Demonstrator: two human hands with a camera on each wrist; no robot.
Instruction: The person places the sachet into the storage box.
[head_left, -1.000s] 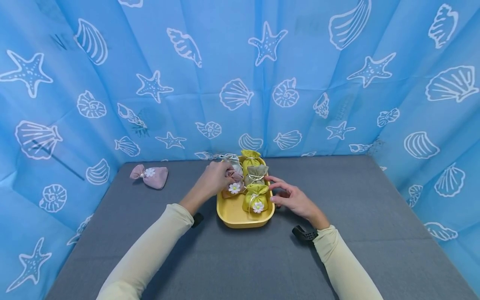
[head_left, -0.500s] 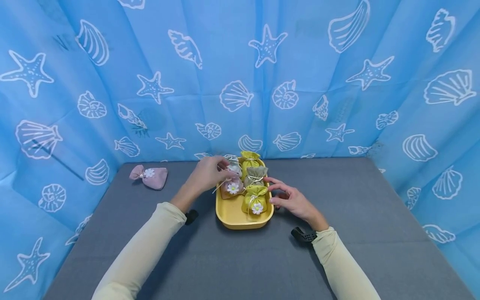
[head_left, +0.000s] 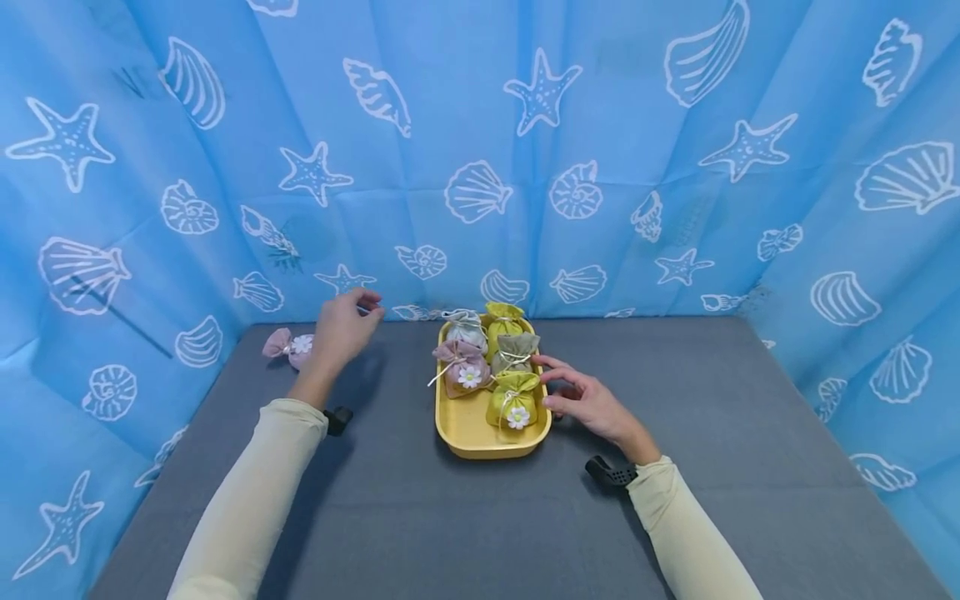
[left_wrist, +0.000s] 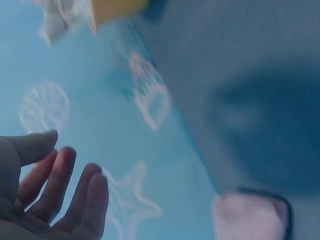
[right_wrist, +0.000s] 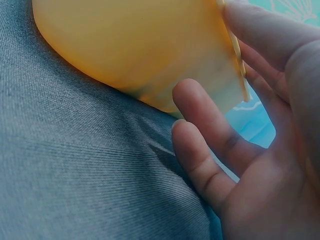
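Observation:
In the head view, my left hand [head_left: 342, 327] is raised over the left back of the table, holding nothing, its fingers loosely bent. It partly covers a pink drawstring pouch [head_left: 278, 343] with a white flower; the left wrist view catches a blurred end of that pink pouch [left_wrist: 248, 218]. My right hand [head_left: 588, 406] rests its fingertips against the right side of a yellow tray [head_left: 467, 421]. The right wrist view has the thumb at the tray's rim [right_wrist: 235, 47]. Inside sit a pink flowered pouch [head_left: 462, 371], a silvery pouch [head_left: 467, 327], a grey-beige one [head_left: 516, 357] and two yellow ones [head_left: 513, 402].
A grey cloth covers the table [head_left: 480, 525]. Behind it and along both sides hangs a blue curtain [head_left: 450, 108] with white shells and starfish. The tray stands mid-table towards the back edge, and its front left part shows bare bottom.
My left hand has let go of the pink pouch in the tray and moved left to the pouch on the table. The right hand has stayed at the tray's side.

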